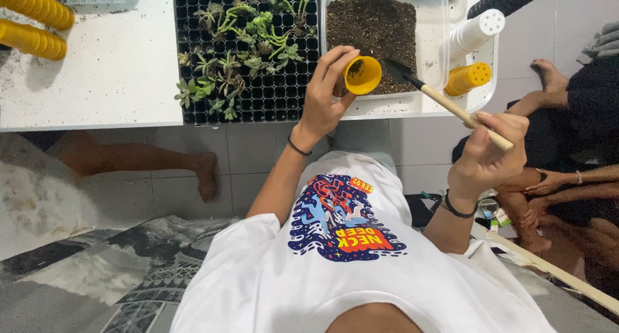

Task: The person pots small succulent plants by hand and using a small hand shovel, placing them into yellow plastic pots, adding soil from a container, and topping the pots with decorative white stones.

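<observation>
The head view looks down past a white printed shirt onto a low white surface (97,81) and the person's two raised hands. The left hand (322,97) is closed in a grip around a small yellow pot (362,74), thumb on one side and fingers curled round the other, so the pot sits at the fingertips, tipped on its side with its open mouth facing the camera; a little dark soil shows inside. The pot hangs just over the near edge of a clear plastic tub (438,43) filled with dark potting soil (371,33). The right hand (487,149) is closed round the wooden handle of a small trowel (445,104), which runs up and to the left from the grip; its dark blade lies just beside the pot's rim, near it but whether it touches cannot be told. Left of the tub, a black seedling tray (271,101) holds small green succulents (245,43). At the tub's right end lie a stack of white pots (474,31) and a yellow pot on its side (469,78). More stacked yellow pots (32,20) lie at the far left of the surface. Another person's legs and hand (554,178) show at the right edge, well apart from the work.
</observation>
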